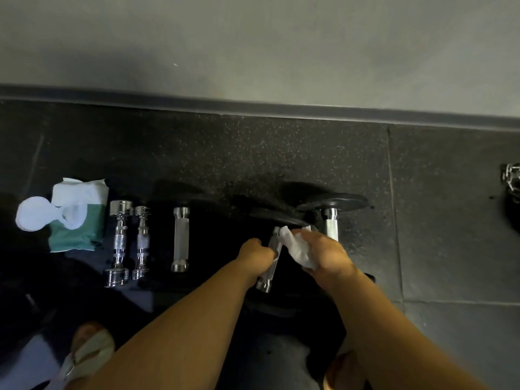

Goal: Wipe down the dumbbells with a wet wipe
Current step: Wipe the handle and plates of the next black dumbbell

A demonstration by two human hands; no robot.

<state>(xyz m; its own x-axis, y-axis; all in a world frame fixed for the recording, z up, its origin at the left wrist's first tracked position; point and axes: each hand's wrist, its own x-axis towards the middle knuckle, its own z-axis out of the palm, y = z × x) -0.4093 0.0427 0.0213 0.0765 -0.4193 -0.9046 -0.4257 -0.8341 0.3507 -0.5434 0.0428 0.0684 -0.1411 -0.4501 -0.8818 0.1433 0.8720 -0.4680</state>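
Note:
My left hand (254,252) grips the chrome handle of a black-plated dumbbell (268,273) on the dark rubber floor. My right hand (323,253) holds a crumpled white wet wipe (295,244) against the upper part of that handle, near its far black plate (277,216). A second black-plated dumbbell (330,220) lies just to the right. Further left lie a third chrome handle (180,239) between dark plates and two small chrome dumbbells (120,243) (142,242).
A green wet-wipe pack (80,218) with its white lid open lies at far left. The grey wall and baseboard (253,106) run behind the row. A chrome object (512,181) shows at the right edge. My feet (90,350) are at the bottom.

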